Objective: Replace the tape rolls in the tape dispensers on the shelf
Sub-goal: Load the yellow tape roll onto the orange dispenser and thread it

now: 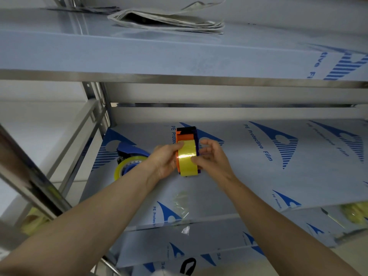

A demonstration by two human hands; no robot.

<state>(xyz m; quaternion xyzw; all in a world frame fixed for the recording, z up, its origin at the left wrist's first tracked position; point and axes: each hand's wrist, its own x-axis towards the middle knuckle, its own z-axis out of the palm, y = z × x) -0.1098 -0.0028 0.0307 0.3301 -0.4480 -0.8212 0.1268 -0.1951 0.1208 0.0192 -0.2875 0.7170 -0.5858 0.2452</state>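
The dispenser [186, 134] sits on the middle shelf [258, 176], straight ahead of you and between your two hands. Its long axis runs away from you: the black cutter end points at the back of the shelf, and the yellow roll [188, 156] fills the near end. The roll's axle lies crosswise, from one palm to the other, so the tape face looks back at you and up.

Your left hand [165, 162] grips the orange side of the dispenser, fingers curled under and thumb hooked over the top of the roll. Your right hand [213, 158] pinches the roll, with the thumb flat on the near tape face and the fingers curled over its right edge against the purple side plate. Both forearms reach in level and nearly symmetrical, so neither hand is the nearer. The right thumb is the one already on the tape.

The roll looks seated between the side plates. The likely next step is to find the free end and lead it forward, away from you, to the cutter. I cannot make out the free end.

To your left, well apart from the grip, the blue dispenser [131, 151] lies with a clear roll [124, 166] at its near side.
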